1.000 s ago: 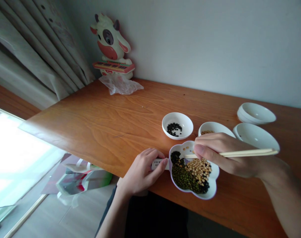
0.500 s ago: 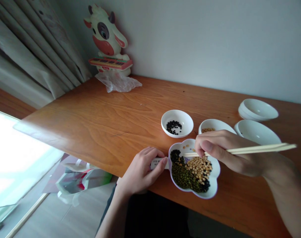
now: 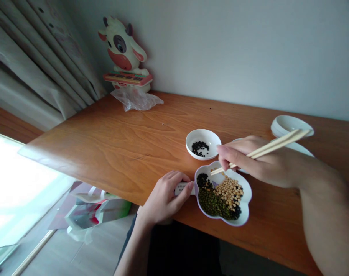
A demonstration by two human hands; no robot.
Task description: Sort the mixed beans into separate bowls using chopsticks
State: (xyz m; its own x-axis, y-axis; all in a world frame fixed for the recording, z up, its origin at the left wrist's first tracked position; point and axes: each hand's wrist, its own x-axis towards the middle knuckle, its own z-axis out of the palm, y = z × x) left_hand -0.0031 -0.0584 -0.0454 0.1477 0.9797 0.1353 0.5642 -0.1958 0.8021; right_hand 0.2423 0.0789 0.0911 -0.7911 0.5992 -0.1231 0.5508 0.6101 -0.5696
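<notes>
A scalloped white dish with a purple rim (image 3: 245, 218) sits at the table's front edge. In it lie black beans (image 3: 202, 180), green mung beans (image 3: 210, 203) and pale yellow soybeans (image 3: 228, 188). My left hand (image 3: 165, 195) is closed around the dish's short, labelled handle. My right hand (image 3: 246, 157) grips a pair of wooden chopsticks (image 3: 274, 145) above the dish. Their tips are over its upper left part, near the black beans; I cannot make out a bean between them. Just behind the dish stands a white bowl (image 3: 216, 143) with some black beans (image 3: 200, 147) inside.
Farther right stand white bowls (image 3: 292, 124), partly covered by my right hand and the chopsticks. A cow-shaped toy keyboard (image 3: 125, 57) leans at the wall beside a crumpled clear plastic bag (image 3: 138, 100). Below the table's left edge, a bag (image 3: 95, 211) rests on the floor.
My right hand has moved slightly left and up, and the chopsticks are tilted more steeply. It now covers the soybean bowl. My left hand stays on the handle.
</notes>
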